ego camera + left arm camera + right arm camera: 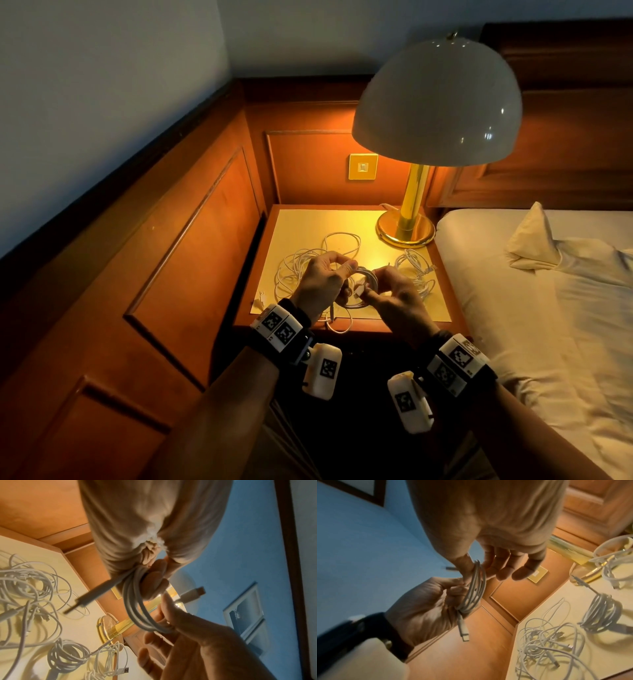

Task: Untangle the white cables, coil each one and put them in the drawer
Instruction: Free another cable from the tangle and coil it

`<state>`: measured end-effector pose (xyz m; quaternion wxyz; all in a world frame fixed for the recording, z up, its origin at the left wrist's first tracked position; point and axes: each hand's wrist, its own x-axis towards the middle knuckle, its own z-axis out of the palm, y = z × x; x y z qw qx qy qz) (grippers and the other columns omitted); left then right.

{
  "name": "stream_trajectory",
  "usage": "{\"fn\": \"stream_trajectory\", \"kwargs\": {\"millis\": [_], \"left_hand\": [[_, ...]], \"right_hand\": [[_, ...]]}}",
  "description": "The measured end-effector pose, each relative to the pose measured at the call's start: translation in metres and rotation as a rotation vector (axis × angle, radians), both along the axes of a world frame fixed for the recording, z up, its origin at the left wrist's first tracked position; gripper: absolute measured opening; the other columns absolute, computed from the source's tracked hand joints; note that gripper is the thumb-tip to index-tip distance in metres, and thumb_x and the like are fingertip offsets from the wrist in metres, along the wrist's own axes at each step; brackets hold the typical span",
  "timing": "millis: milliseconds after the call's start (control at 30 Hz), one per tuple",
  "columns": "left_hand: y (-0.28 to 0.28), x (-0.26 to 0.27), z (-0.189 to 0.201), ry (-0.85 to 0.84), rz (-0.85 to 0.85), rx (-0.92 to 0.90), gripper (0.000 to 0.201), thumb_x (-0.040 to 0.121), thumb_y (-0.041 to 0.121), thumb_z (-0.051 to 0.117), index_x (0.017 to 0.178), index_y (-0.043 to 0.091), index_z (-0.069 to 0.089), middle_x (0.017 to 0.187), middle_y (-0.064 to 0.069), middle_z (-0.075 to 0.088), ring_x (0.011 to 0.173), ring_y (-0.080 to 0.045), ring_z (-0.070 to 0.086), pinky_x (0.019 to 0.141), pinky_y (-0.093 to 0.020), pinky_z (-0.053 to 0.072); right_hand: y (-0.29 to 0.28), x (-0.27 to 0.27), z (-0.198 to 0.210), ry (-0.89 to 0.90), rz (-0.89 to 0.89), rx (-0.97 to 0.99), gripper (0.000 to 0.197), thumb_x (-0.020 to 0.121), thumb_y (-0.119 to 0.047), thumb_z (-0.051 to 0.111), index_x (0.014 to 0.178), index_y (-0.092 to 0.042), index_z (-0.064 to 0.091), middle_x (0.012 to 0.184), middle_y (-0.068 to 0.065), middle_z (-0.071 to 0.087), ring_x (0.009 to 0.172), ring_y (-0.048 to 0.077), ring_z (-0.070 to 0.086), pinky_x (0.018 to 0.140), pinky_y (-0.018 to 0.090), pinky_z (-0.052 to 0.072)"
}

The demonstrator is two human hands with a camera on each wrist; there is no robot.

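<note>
Over the nightstand (404, 308) both hands hold one coiled white cable (364, 274) in the air. My left hand (337, 270) grips one side of the coil (473, 592), fingers curled round the strands. My right hand (371, 291) pinches the opposite side of the coil (137, 609) between thumb and forefinger, its other fingers (527, 568) loosely spread. One connector (463, 630) dangles below the left hand. A loose tangle of white cables (298, 270) lies on the tabletop at the left. A wound bundle (600, 612) lies further right, near the lamp.
A brass lamp (406, 229) with a white dome shade stands at the back right of the nightstand. A bed (548, 308) is to the right, with wood panelling at the left and behind. One cable end (339, 327) hangs over the front edge.
</note>
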<state>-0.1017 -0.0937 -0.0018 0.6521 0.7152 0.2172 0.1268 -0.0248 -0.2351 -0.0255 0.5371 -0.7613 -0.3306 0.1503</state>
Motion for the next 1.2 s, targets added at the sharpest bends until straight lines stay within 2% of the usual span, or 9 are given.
{"fn": "stream_trajectory", "kwargs": {"millis": [100, 267, 400, 500, 633, 733, 867, 1033, 1200], "left_hand": [[0.003, -0.003, 0.003, 0.03, -0.031, -0.097, 0.02, 0.102, 0.018, 0.055, 0.109, 0.001, 0.061, 0.063, -0.003, 0.053, 0.049, -0.011, 0.055, 0.046, -0.025, 0.049], [0.003, -0.003, 0.006, 0.088, -0.095, -0.207, 0.019, 0.103, 0.018, 0.053, 0.106, 0.001, 0.059, 0.068, -0.003, 0.052, 0.053, -0.012, 0.054, 0.048, -0.025, 0.047], [0.0, -0.004, 0.01, 0.081, -0.16, -0.159, 0.022, 0.103, 0.018, 0.053, 0.109, -0.002, 0.058, 0.069, -0.004, 0.053, 0.053, -0.011, 0.056, 0.048, -0.025, 0.048], [-0.002, -0.005, 0.007, 0.052, -0.148, -0.153, 0.028, 0.104, 0.018, 0.051, 0.112, -0.008, 0.057, 0.07, -0.007, 0.054, 0.057, -0.015, 0.058, 0.051, -0.028, 0.053], [-0.007, -0.01, -0.001, 0.016, -0.142, -0.18, 0.03, 0.107, 0.012, 0.039, 0.12, -0.009, 0.057, 0.077, -0.009, 0.058, 0.071, -0.02, 0.062, 0.065, -0.033, 0.057], [-0.008, -0.017, -0.001, -0.008, -0.201, -0.1, 0.032, 0.104, 0.001, 0.034, 0.123, -0.003, 0.059, 0.088, -0.013, 0.066, 0.082, -0.022, 0.069, 0.071, -0.032, 0.061], [0.0, -0.023, -0.004, 0.05, -0.245, -0.14, 0.035, 0.099, 0.001, 0.047, 0.133, 0.002, 0.051, 0.098, -0.017, 0.066, 0.082, -0.023, 0.069, 0.071, -0.031, 0.058], [0.016, -0.035, -0.001, 0.075, -0.339, 0.079, 0.016, 0.099, 0.0, 0.055, 0.11, -0.001, 0.065, 0.087, -0.014, 0.068, 0.076, -0.021, 0.068, 0.072, -0.029, 0.059], [0.031, -0.032, 0.015, 0.141, -0.204, 0.384, 0.012, 0.092, 0.015, 0.07, 0.095, 0.004, 0.076, 0.091, -0.006, 0.074, 0.081, -0.017, 0.067, 0.071, -0.035, 0.057]], "right_hand": [[0.001, 0.002, -0.006, -0.267, -0.072, 0.013, 0.022, 0.085, -0.024, 0.072, 0.098, -0.012, 0.059, 0.084, -0.006, 0.062, 0.076, 0.013, 0.063, 0.058, 0.014, 0.047], [0.003, -0.005, -0.01, -0.457, -0.123, 0.021, 0.045, 0.095, -0.035, 0.057, 0.131, -0.009, 0.054, 0.1, -0.005, 0.063, 0.073, 0.009, 0.065, 0.055, 0.012, 0.047], [0.006, -0.006, -0.017, -0.462, -0.083, -0.015, 0.026, 0.1, -0.019, 0.046, 0.116, -0.005, 0.062, 0.086, 0.011, 0.069, 0.066, 0.016, 0.066, 0.054, 0.019, 0.052], [0.009, -0.005, -0.016, -0.417, -0.061, -0.081, 0.016, 0.099, -0.01, 0.047, 0.108, -0.002, 0.059, 0.095, 0.011, 0.068, 0.072, 0.018, 0.066, 0.057, 0.024, 0.055], [0.008, -0.003, -0.012, -0.574, -0.114, -0.01, 0.011, 0.098, -0.007, 0.051, 0.097, 0.001, 0.059, 0.077, 0.009, 0.068, 0.053, 0.001, 0.052, 0.045, 0.008, 0.04], [0.004, -0.002, -0.01, -0.591, -0.161, 0.027, 0.011, 0.097, -0.005, 0.053, 0.091, 0.0, 0.06, 0.069, -0.001, 0.06, 0.05, -0.009, 0.042, 0.051, 0.003, 0.041], [-0.001, -0.001, -0.01, -0.577, -0.198, 0.044, 0.013, 0.098, -0.006, 0.052, 0.092, 0.0, 0.063, 0.067, -0.007, 0.054, 0.048, -0.007, 0.041, 0.051, 0.003, 0.039], [-0.005, 0.004, -0.007, -0.565, -0.194, 0.034, 0.017, 0.099, -0.012, 0.051, 0.093, -0.003, 0.064, 0.068, -0.005, 0.059, 0.05, -0.005, 0.046, 0.048, 0.007, 0.039], [-0.008, 0.005, -0.004, -0.708, -0.084, 0.027, 0.006, 0.093, -0.004, 0.06, 0.092, -0.001, 0.064, 0.073, -0.01, 0.054, 0.05, -0.011, 0.039, 0.051, 0.001, 0.038]]}}
